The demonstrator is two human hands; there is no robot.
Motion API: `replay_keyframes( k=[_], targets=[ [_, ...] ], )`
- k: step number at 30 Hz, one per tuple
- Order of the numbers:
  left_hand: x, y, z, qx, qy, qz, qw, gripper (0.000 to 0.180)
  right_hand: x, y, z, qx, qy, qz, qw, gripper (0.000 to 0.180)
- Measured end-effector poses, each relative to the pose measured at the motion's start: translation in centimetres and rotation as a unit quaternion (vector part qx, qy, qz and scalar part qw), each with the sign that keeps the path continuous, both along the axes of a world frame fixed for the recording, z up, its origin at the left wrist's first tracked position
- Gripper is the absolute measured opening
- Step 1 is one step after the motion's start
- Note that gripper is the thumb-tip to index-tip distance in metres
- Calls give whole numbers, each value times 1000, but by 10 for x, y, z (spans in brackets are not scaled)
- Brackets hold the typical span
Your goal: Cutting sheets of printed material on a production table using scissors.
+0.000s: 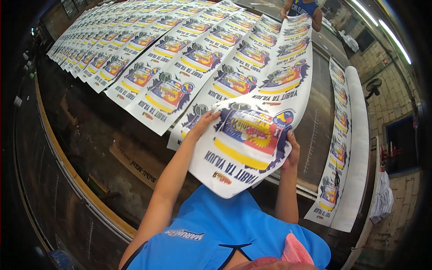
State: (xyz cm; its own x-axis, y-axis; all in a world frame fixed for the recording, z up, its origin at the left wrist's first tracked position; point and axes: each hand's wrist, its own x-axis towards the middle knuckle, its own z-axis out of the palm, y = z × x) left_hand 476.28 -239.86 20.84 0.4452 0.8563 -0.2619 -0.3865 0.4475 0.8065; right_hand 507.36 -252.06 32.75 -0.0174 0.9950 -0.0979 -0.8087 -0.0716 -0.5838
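A long white printed sheet (243, 157), with repeated red, blue and yellow designs, stretches from my body toward the far end of the table. My left hand (207, 124) grips its left edge near the corner, fingers closed on it. On the opposite edge my right hand (292, 150) pinches the sheet, its fingertips partly behind the print. The near end is lifted and curves down in front of my blue shirt. Far away, a co-worker (303, 11) in a blue top has hands at the sheet's other end. Under and left of it lies another printed strip (229, 81).
Several more printed strips (166, 90) lie side by side on the table to the left. At right, one narrow printed strip (337, 148) lies beside a white roll (355, 148). A fan (373, 86) stands near the brick wall. A cardboard piece (130, 162) shows below the table's edge.
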Motion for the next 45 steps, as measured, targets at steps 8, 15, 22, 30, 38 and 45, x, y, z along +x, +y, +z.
replay_keyframes(
  k=[8, 15, 22, 30, 38, 45],
  targets=[
    [-109, 51, -17, 58, 363, 25, 930, 40, -38, 56, -109, -160, -294, -58, 941, 36],
    [-108, 82, -111, 216, 555, 37, 802, 44, -65, 62, -216, -338, -452, 4, 825, 60],
    [-94, 89, -109, 104, 504, -14, 857, 66, -53, 82, -210, -386, -380, 92, 836, 35],
    [-156, 121, -79, 187, 343, -76, 917, 46, -144, 87, -136, -230, -423, -108, 870, 30],
    [-261, 185, 27, 222, 337, -22, 915, 70, -262, 132, -21, -129, -327, -107, 930, 27],
    [-371, 221, -46, 244, 452, 72, 855, 71, -346, 187, -170, -165, -377, -65, 909, 20]
  ],
)
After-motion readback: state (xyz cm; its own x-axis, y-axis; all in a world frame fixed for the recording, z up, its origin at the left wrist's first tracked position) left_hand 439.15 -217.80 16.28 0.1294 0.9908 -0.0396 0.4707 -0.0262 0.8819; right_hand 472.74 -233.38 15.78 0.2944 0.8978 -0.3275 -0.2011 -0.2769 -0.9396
